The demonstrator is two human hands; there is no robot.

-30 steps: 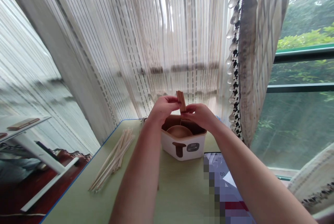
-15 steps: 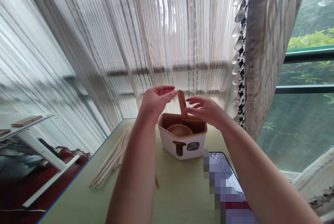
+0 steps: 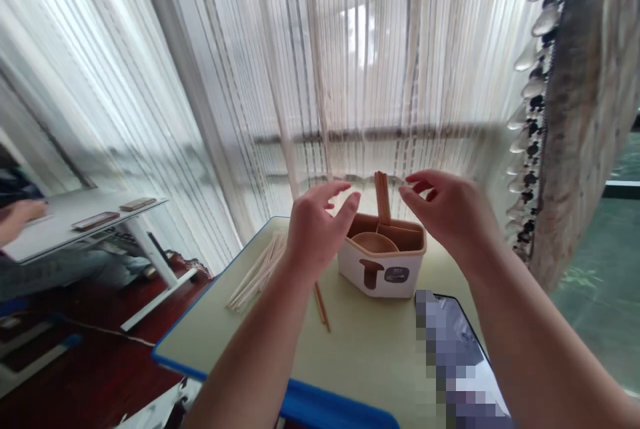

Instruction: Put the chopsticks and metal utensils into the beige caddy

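A white box (image 3: pixel 356 274) with a brown rim and compartments stands on the table, and a brown round bowl-like piece (image 3: pixel 375 242) sits in its front part. From its back compartment rises an upright bundle of brown chopsticks (image 3: pixel 383 197). My left hand (image 3: pixel 323 222) is left of the bundle, open, its thumb and fingers apart and nothing in them. On the other side my right hand (image 3: pixel 447 206) hovers over the box's right end, empty, with bent fingers spread close to the chopsticks but apart from them.
Pale thin sticks (image 3: pixel 257 269) lie in a loose pile left of my forearm. A few brown chopsticks (image 3: pixel 323 308) lie before the box. At right rests a phone (image 3: pixel 465 342), partly blurred. Another person's hand (image 3: pixel 23 216) is at a white table (image 3: pixel 65 206) far left. Sheer curtains (image 3: pixel 350 96) hang behind.
My hands have drawn apart from the chopstick bundle, which stays upright in the box. The view has shifted, showing more of the left side and the table's blue front edge.
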